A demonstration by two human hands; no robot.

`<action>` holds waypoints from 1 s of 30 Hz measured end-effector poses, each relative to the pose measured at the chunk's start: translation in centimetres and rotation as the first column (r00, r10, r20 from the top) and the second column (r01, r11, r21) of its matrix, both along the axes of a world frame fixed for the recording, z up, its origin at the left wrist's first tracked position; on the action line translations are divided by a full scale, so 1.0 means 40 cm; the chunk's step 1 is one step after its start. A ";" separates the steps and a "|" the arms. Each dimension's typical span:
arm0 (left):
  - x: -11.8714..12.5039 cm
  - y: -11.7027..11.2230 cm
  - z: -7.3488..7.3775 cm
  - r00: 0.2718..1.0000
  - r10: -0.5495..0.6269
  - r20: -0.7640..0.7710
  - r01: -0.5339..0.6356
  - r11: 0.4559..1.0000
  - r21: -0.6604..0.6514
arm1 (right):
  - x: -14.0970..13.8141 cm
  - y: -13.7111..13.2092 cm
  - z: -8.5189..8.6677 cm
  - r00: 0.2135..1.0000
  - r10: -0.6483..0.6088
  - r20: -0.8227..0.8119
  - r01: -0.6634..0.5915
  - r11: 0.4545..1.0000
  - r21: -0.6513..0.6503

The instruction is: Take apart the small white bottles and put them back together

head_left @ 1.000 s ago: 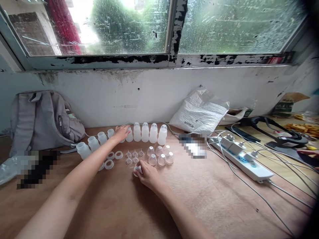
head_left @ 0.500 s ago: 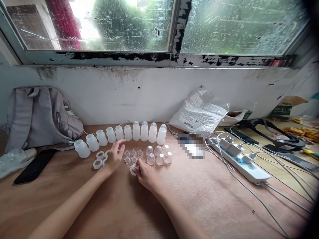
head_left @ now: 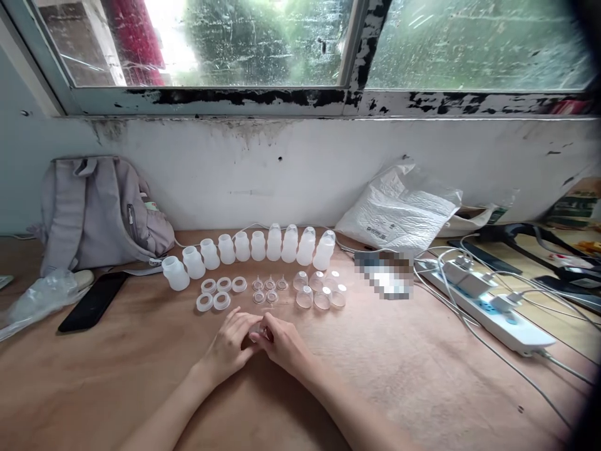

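My left hand (head_left: 231, 343) and my right hand (head_left: 280, 340) meet low over the table, their fingers closed around a small translucent bottle ring (head_left: 256, 328), mostly hidden by the fingers. Beyond my left hand lie several loose white bottle rings (head_left: 221, 300). Clear silicone nipples (head_left: 270, 285) stand in two short rows just past my fingertips. To the right of them are clear dome caps (head_left: 322, 299). Behind everything, frosted baby bottles (head_left: 226, 250) form a curved row; those at the left have open necks, while the right-hand ones (head_left: 307, 247) are fitted with caps.
A grey backpack (head_left: 103, 213) leans against the wall at left, near a black phone (head_left: 92, 302) and a plastic bag (head_left: 44, 297). A silver mailing bag (head_left: 399, 210) lies at back right. The white power strip (head_left: 504, 322) and its cables spread over the right side.
My left hand has come from above the loose rings toward me and joined my right hand. The right hand has drawn slightly nearer with the ring. The view has shifted left.
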State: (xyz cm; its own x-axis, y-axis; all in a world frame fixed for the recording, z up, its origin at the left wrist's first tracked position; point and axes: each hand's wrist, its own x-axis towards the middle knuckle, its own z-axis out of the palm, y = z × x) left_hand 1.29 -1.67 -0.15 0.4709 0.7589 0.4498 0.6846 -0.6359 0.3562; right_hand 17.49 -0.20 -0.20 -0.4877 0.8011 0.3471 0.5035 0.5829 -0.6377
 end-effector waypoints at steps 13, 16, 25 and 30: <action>0.006 -0.009 0.006 0.997 0.075 -0.022 -0.074 0.995 0.063 | -0.010 0.008 -0.022 0.994 -0.104 -0.040 0.105 0.994 0.014; -0.002 -0.005 -0.001 0.993 0.102 -0.056 -0.099 0.994 0.056 | -0.007 0.006 -0.022 0.993 -0.111 -0.039 0.113 0.992 0.049; -0.035 0.024 -0.021 0.942 0.323 -0.092 -0.311 0.943 0.119 | 0.029 0.043 -0.002 0.916 -0.401 0.008 0.399 0.913 0.084; -0.038 0.026 -0.024 0.911 0.404 -0.080 -0.389 0.908 0.152 | 0.053 0.065 -0.002 0.849 -0.520 0.091 0.517 0.854 0.060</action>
